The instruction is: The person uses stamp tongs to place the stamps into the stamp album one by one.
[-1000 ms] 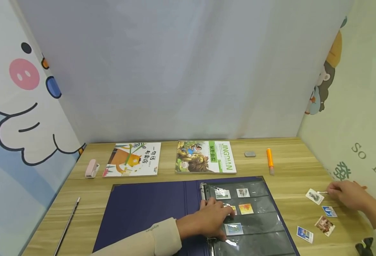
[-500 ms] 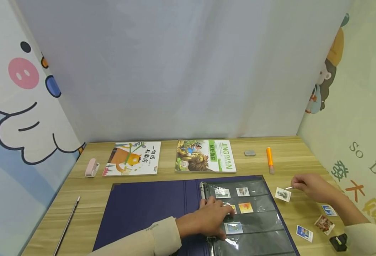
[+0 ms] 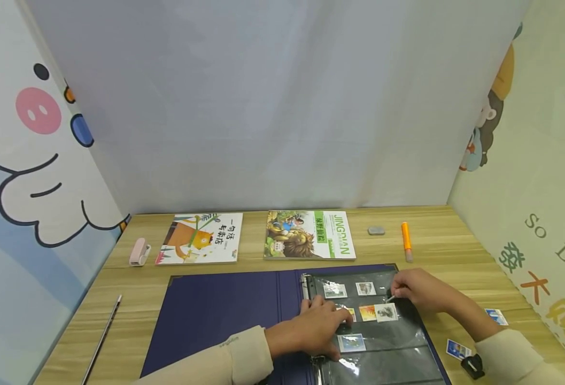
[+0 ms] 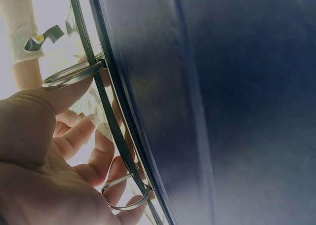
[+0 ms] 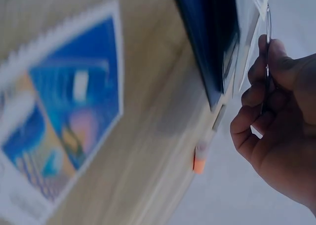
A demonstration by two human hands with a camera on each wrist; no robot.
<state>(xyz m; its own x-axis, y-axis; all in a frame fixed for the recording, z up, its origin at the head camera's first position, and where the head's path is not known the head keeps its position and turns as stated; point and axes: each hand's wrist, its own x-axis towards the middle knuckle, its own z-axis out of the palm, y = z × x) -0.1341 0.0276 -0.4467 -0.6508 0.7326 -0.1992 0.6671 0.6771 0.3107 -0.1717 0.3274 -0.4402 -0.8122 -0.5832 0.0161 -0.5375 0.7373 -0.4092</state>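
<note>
My right hand (image 3: 422, 290) pinches slim metal tweezers (image 5: 267, 62) over the right edge of the album page. At their tip is a white-bordered stamp with a dark portrait (image 3: 386, 312), overlapping the orange stamp (image 3: 366, 313) in the second pocket row. My left hand (image 3: 318, 327) rests on the black pocket page (image 3: 397, 342) beside the metal rings (image 4: 74, 74), fingers spread, covering part of another stamp. Two stamps show in the top row, and a light blue one (image 3: 351, 343) shows in the third. The navy stamp album (image 3: 219, 321) lies open.
Right of the album lie loose stamps, one blue (image 3: 457, 349) and another (image 3: 496, 316) past the forearm. Behind stand out two picture books (image 3: 200, 239), a grey eraser (image 3: 376, 230) and an orange marker (image 3: 406, 240). A pencil (image 3: 101, 339) and pink stapler-like item (image 3: 139, 252) lie left.
My right hand has carried the portrait stamp in the tweezers leftward from the table to the album's second row. The left hand has stayed in place on the page.
</note>
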